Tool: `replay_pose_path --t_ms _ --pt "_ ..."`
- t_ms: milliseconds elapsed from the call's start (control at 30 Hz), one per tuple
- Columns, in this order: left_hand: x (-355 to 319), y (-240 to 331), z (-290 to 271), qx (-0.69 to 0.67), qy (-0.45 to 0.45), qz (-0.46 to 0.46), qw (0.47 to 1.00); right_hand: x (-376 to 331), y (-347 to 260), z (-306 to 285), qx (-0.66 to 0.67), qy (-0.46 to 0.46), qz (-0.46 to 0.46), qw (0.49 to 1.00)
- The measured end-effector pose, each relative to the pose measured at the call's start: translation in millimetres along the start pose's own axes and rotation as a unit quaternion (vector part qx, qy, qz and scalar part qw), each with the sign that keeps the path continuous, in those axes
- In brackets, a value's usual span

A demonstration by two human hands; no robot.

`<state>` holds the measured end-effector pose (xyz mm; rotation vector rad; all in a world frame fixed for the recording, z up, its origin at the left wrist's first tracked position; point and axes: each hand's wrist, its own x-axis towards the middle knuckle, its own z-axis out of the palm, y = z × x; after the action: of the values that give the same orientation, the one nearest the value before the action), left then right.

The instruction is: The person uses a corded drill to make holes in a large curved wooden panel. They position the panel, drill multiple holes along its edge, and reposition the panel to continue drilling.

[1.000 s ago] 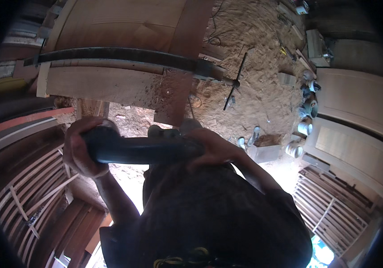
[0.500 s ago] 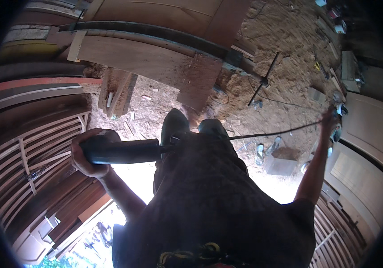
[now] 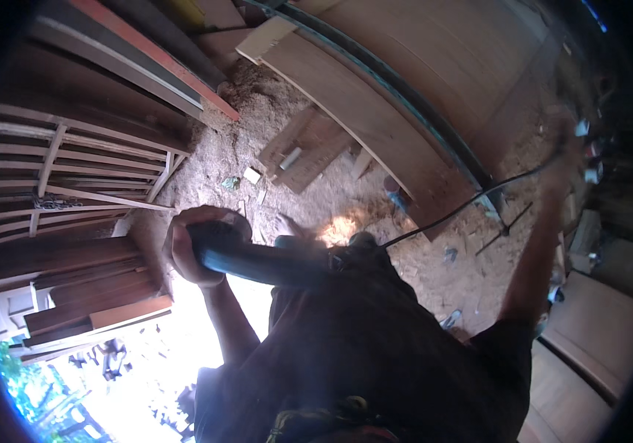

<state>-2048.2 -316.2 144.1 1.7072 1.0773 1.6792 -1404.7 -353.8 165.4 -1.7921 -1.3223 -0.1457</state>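
Head view: gripped dark power tool (image 3: 261,262) in left hand (image 3: 181,255), crosswise before dark shirt (image 3: 383,347). Had right hand (image 3: 565,136) far out right, at black cord (image 3: 471,200); too blurred, could not tell whether closed. Noted plank (image 3: 349,100) ahead, over sawdust-strewn floor (image 3: 438,277).

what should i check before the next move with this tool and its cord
1. Left hand grip on the dark tool: ok, fingers wrapped round one end.
2. Right hand grip on the cord: cannot tell, the hand is blurred.
3. Cord off the plank: cannot tell, it crosses the plank's near end in view.
4. Floor free of scraps: not ok, bits lie in the sawdust.
5. Tool switched off: cannot tell.
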Motion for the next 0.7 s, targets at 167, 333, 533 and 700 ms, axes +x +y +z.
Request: replay_pose_path --t_ms 167,333,533,700 --pt "18.7 -49.7 -74.8 0.017 0.028 0.004 0.999 -70.5 -78.8 155.3 -0.068 -0.323 0.120 0.936" --pt "77.1 -74.3 -134.3 0.049 -0.016 -0.008 0.999 -160.6 -92.8 232.8 0.013 -0.329 0.178 0.927" --pt "149.1 -105.4 -114.4 -0.104 -0.111 -0.032 0.988 -211.5 -185.1 270.6 0.009 -0.284 0.208 0.936" --pt "203.5 -148.0 -78.5 -0.142 -0.228 0.019 0.963 -169.3 -277.8 318.0 0.254 -0.353 0.303 0.848"
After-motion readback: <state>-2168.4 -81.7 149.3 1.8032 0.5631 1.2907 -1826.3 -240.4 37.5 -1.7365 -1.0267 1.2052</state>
